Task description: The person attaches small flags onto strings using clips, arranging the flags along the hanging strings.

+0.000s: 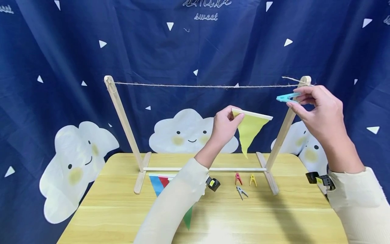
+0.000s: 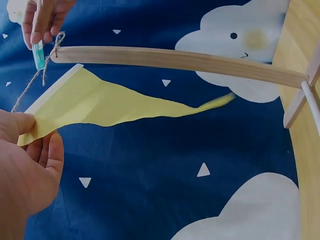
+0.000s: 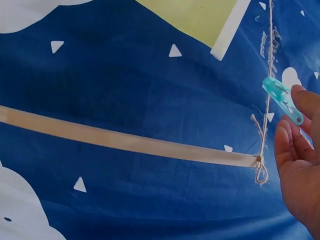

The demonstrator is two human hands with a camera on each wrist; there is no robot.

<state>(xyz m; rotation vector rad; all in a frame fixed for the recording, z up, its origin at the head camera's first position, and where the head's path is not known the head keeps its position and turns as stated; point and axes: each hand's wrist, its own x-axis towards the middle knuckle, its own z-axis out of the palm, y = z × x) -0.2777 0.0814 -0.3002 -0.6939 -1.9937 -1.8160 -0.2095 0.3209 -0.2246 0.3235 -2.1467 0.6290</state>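
Observation:
My left hand [image 1: 224,124] pinches a yellow triangular pennant [image 1: 250,127] by the left end of its white top band, and its point hangs down. Between thumb and fingers, my right hand [image 1: 323,110] holds a light blue clothespin [image 1: 286,98] by its handle end near the right post. A twine line [image 1: 198,86] runs between two wooden posts, just above the pennant and the clothespin. In the right wrist view the clothespin [image 3: 282,100] overlaps the twine. The left wrist view shows the pennant [image 2: 110,102] stretched sideways from the left thumb [image 2: 20,125].
On the table [image 1: 231,223] lie a red clothespin [image 1: 238,178], a yellow clothespin [image 1: 253,180] and a grey clothespin [image 1: 242,192]. Blue [image 1: 156,184], red and green [image 1: 188,217] pennants lie partly hidden under the left forearm. A wooden crossbar [image 1: 237,169] joins the posts low down.

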